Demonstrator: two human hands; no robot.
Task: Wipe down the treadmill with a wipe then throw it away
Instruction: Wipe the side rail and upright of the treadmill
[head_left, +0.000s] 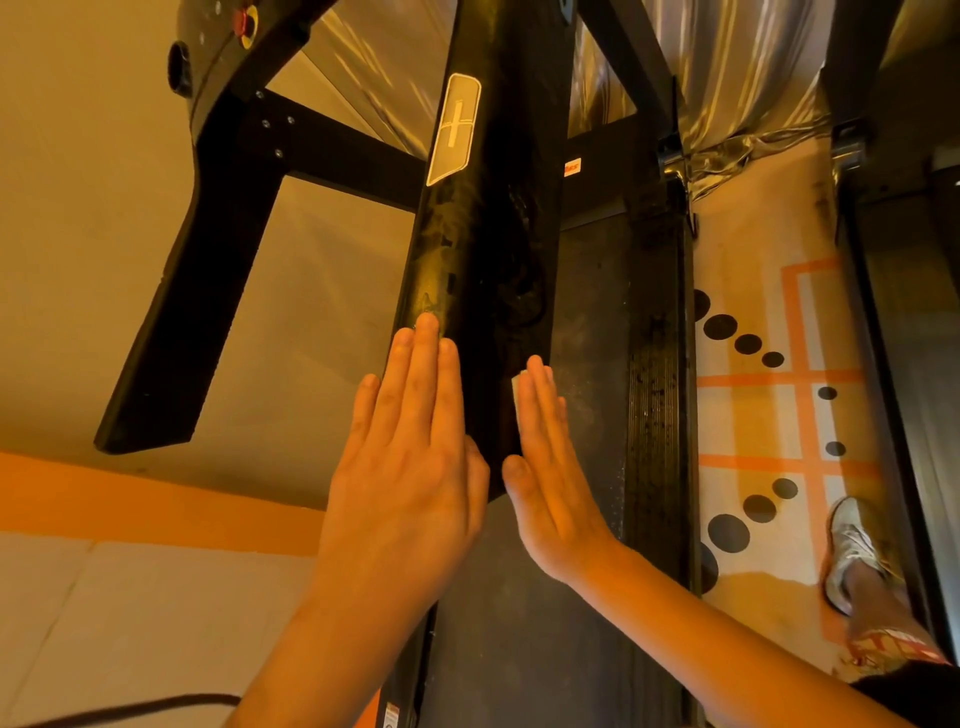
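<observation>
Treadmill rail (467, 260) separates left hand (410, 467) from wipe (516, 397) under right hand (550, 483)

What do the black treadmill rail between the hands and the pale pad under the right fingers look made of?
Black treadmill rail: probably glossy plastic or coated metal, judging by its sheen and smeary streaks. Pale pad under the right hand: likely a thin matte paper or fabric wipe; only an edge shows.
</observation>
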